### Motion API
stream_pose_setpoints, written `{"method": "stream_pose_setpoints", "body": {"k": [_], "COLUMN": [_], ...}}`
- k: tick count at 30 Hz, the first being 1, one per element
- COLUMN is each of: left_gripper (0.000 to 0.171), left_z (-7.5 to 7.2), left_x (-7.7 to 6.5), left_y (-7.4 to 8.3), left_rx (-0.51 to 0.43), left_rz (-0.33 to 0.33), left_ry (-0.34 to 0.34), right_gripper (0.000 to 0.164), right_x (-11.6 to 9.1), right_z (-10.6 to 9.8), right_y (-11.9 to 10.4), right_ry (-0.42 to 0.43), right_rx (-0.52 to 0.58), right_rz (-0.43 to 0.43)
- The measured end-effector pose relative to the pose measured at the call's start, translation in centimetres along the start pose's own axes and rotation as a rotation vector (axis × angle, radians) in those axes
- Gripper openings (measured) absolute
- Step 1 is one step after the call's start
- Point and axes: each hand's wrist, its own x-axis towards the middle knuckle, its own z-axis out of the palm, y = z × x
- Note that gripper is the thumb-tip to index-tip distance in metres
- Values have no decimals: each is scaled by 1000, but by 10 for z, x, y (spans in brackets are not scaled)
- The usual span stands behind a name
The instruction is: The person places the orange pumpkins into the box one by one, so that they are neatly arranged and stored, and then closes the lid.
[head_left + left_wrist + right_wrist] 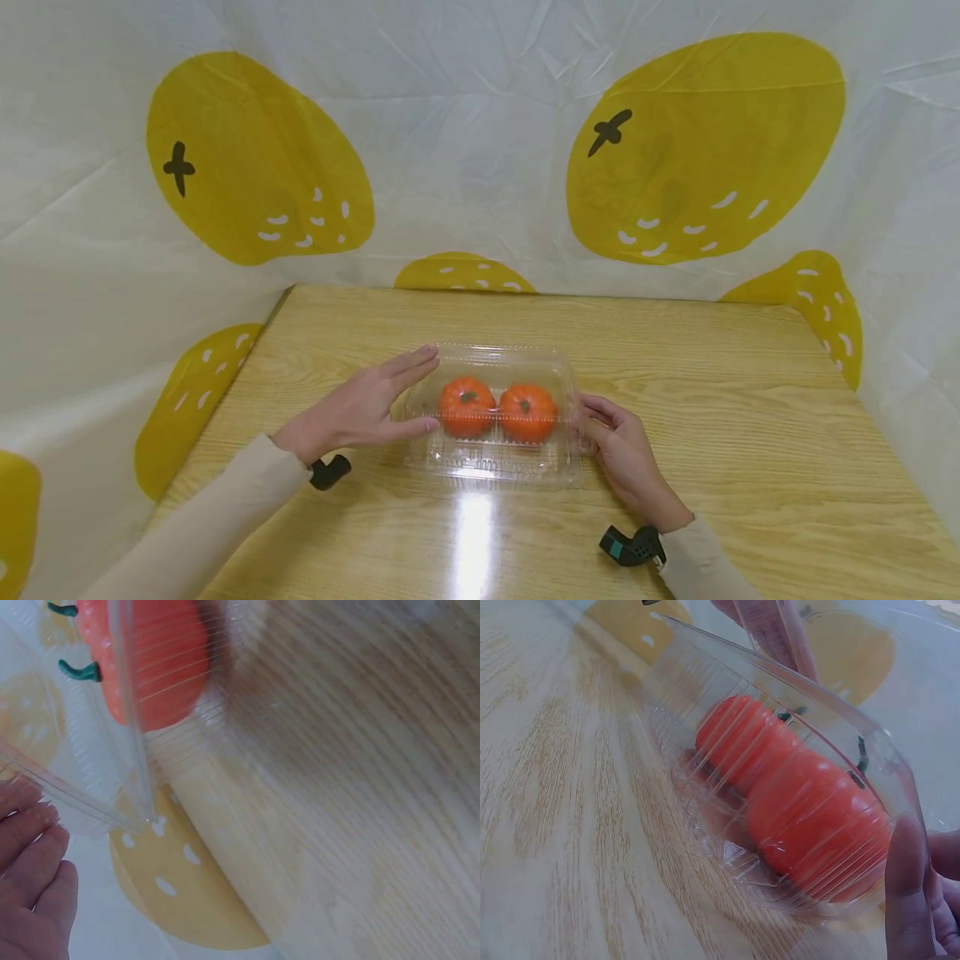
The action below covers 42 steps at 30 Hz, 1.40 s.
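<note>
A clear plastic clamshell container sits on the table with two small orange pumpkins inside, one on the left and one on the right, both with green stems. My left hand is at the container's left side, its fingers extended and thumb apart. In the left wrist view, the fingertips meet the edge of the clear lid. My right hand pinches the container's right edge between thumb and fingers, as the right wrist view also shows with the thumb against the plastic. Whether the lid is latched, I cannot tell.
The wooden table spreads around the container, with a light glare in front of it. White cloth with yellow fruit prints hangs behind the table and along both sides. Dark camera mounts are strapped at the wrists.
</note>
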Motion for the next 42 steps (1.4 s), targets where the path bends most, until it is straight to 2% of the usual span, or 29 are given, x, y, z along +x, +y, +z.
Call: {"method": "stream_pose_setpoints", "body": {"k": [5,13,22,32,37,42], "left_gripper": [86,90,96,101,100,100], "left_z": [6,14,20,25,28,28], "left_x": [-2,-6,-9,-10,-10,-12], "left_y": [-2,-2,-2,-6,-7,-5], "left_rx": [38,72,163,264,290,301], "left_rz": [56,62,86,174,185,179], "left_ry": [48,64,78,169,169,160], "right_gripper": [48,49,46,42,38,38], "right_x": [1,1,0,2,3,3], "right_z": [1,1,1,2,0,0], "right_y": [0,-2,-2,1,2,1], "right_ry": [13,20,18,37,47,51], "right_rx": [-1,3,22,13,39,16], "right_rz": [-5,23,38,28,42,49]}}
